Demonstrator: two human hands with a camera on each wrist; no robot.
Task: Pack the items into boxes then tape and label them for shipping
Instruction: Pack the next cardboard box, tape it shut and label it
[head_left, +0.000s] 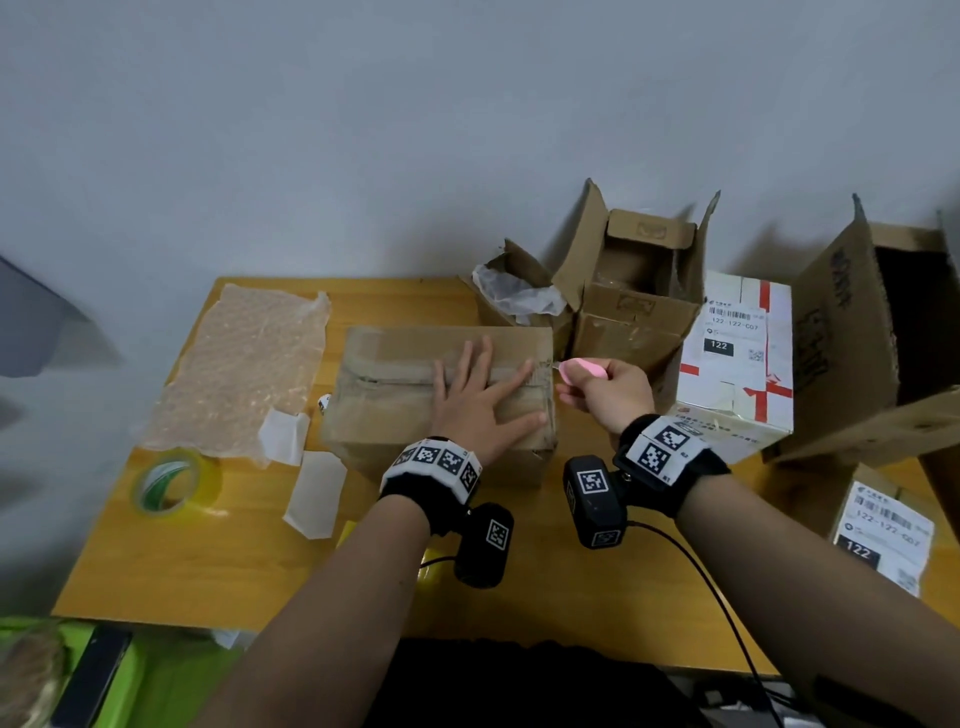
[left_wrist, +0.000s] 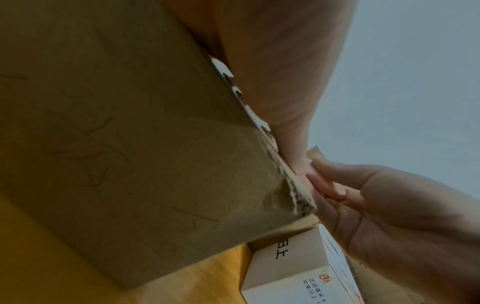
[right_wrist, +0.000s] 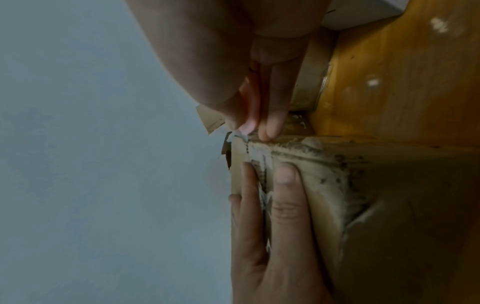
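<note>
My left hand (head_left: 480, 397) lies flat, fingers spread, on the closed box (head_left: 441, 400) at table centre, right hand (head_left: 605, 389) clenching a pink cutter (head_left: 582, 370) at its right edge; worn, soft cardboard, so I'd grip the sides.

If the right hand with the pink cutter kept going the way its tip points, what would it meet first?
The right hand grips the pink cutter, its tip aimed left at the closed brown box. It would likely meet the taped seam at the box's right top edge first, then the left hand's fingertips pressed flat there. Depth is unclear.
</note>
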